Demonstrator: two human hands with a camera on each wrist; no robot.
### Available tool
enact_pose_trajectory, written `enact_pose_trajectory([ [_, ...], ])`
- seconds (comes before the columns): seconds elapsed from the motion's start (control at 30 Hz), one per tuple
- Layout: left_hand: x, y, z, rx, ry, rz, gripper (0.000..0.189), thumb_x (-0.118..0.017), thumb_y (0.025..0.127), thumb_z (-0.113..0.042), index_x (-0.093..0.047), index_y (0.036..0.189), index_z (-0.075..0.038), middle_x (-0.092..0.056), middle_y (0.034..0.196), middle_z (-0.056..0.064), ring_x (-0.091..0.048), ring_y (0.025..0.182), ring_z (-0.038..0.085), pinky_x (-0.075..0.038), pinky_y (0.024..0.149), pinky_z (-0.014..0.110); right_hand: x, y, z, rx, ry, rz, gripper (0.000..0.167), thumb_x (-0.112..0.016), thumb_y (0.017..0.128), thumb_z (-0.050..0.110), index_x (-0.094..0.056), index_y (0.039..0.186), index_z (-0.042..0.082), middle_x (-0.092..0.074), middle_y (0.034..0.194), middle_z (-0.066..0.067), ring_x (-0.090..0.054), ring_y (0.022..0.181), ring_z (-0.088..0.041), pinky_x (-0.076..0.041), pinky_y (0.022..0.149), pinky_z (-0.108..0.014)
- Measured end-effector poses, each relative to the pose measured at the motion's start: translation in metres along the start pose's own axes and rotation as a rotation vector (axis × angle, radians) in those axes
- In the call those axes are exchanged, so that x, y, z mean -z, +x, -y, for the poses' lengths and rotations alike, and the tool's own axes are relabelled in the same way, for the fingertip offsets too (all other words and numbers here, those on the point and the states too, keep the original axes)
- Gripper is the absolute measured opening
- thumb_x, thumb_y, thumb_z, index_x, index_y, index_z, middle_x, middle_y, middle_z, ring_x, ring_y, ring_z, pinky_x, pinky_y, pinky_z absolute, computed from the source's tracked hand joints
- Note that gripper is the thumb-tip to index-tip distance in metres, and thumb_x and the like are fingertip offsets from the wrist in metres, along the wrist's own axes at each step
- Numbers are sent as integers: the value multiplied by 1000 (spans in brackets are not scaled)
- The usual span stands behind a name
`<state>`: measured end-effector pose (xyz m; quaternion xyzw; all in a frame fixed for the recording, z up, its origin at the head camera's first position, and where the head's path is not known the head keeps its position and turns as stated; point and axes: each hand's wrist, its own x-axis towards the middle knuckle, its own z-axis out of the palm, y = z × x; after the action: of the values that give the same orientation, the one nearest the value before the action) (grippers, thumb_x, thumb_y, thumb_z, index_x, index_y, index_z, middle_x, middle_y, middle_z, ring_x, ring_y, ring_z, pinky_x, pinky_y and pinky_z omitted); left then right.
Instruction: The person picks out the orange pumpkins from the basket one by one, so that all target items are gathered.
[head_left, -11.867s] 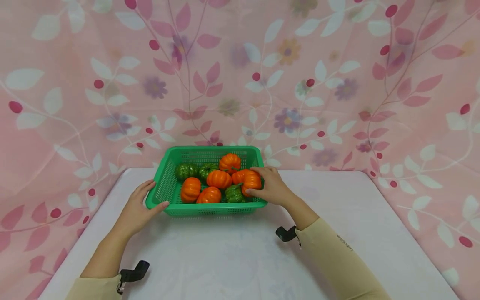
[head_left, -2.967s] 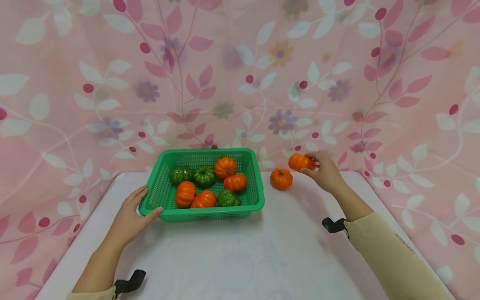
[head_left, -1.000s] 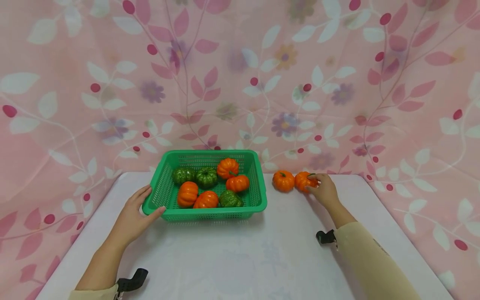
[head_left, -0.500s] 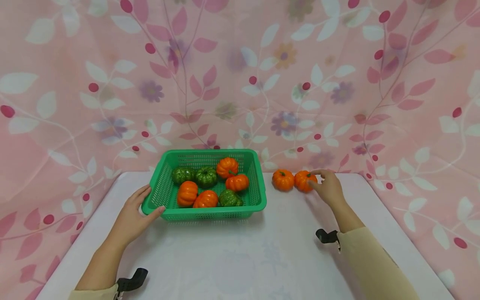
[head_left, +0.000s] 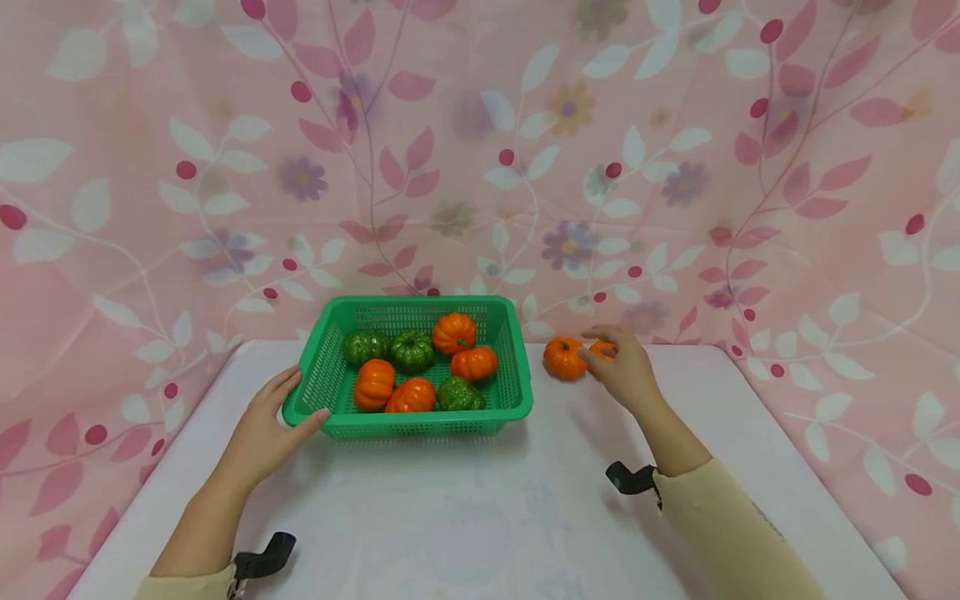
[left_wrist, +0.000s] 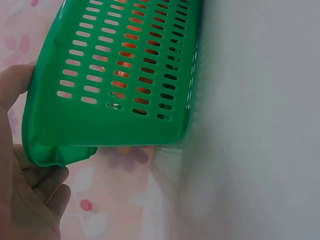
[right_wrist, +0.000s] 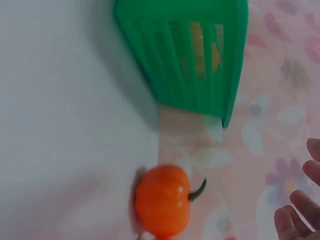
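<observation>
A green plastic basket (head_left: 431, 421) stands at the back of the table with orange and green mini pumpkins in it. My left hand (head_left: 262, 433) grips its left front corner, thumb on the front rim and fingers at the side; the left wrist view shows this hand (left_wrist: 30, 190) around the rim. To the right of the basket lie two orange pumpkins side by side. The left one (head_left: 564, 358) shows almost whole, while the other (head_left: 602, 348) is largely covered by my right hand (head_left: 626, 371). Nothing is held in that hand; its fingers (right_wrist: 305, 202) are spread and apart in the right wrist view.
In the basket are orange pumpkins (head_left: 411, 395) and green ones (head_left: 412, 352). A white cloth (head_left: 465, 517) covers the table, and a pink floral curtain (head_left: 480, 217) hangs close behind it. Each wrist carries a black camera mount (head_left: 632, 478).
Two orange pumpkins have left the basket and now lie to its right. My right hand has released the second one and moved left above it. The left hand has stayed at the basket corner.
</observation>
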<state>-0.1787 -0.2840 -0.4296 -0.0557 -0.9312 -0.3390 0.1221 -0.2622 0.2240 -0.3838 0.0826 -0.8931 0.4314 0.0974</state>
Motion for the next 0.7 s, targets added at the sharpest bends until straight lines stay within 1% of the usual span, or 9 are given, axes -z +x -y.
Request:
enact_pose_trajectory([
  [0.1, 0, 0, 0, 0, -6, -2, 86, -74, 91, -38, -34, 151, 8, -31, 158, 23, -27, 141, 52, -27, 105, 74, -12, 0, 14, 51, 52, 9, 34, -72, 94, 20, -66, 125, 7, -51, 137, -17, -55, 122, -40, -48, 102, -52],
  [0.2, 0, 1, -1, -1, -4, -6, 87, -75, 90, -39, -34, 151, 8, -31, 158, 23, -28, 140, 52, -28, 105, 74, -25, 1, 25, 96, 93, 20, 33, -73, 93, 18, -67, 124, 7, -53, 134, -15, -57, 121, -37, -50, 100, -51],
  [0.3, 1, 0, -2, 5, -10, 4, 87, -74, 91, -39, -33, 152, 8, -30, 159, 23, -27, 141, 52, -27, 106, 74, -39, 2, 37, 149, 98, 40, 35, -75, 92, 16, -66, 124, 5, -56, 130, -14, -60, 117, -37, -52, 98, -50],
  [0.4, 2, 0, -3, 10, -15, 10, 88, -73, 91, -40, -31, 153, 7, -28, 159, 23, -26, 142, 52, -26, 106, 74, -55, 5, 48, 192, 79, 78, 38, -75, 92, 17, -65, 125, 3, -58, 130, -16, -60, 116, -39, -53, 96, -50],
  [0.5, 2, 0, -2, 6, -22, 4, 88, -73, 91, -40, -32, 152, 8, -28, 159, 23, -26, 142, 52, -26, 106, 74, -71, 9, 56, 203, 71, 119, 38, -74, 93, 20, -65, 126, 5, -57, 131, -17, -60, 116, -41, -53, 97, -50],
  [0.57, 2, 0, -2, 1, -24, 0, 88, -73, 91, -40, -32, 152, 8, -29, 159, 23, -26, 142, 51, -27, 106, 73, -80, 12, 60, 194, 64, 141, 36, -73, 93, 21, -66, 126, 8, -57, 131, -16, -60, 116, -42, -53, 96, -49],
  [0.7, 1, 0, 0, 0, -23, 1, 88, -73, 91, -42, -33, 152, 8, -30, 159, 22, -26, 143, 50, -27, 107, 72, -92, 16, 63, 179, 63, 164, 34, -73, 94, 19, -66, 125, 8, -57, 129, -15, -57, 119, -40, -52, 99, -46],
])
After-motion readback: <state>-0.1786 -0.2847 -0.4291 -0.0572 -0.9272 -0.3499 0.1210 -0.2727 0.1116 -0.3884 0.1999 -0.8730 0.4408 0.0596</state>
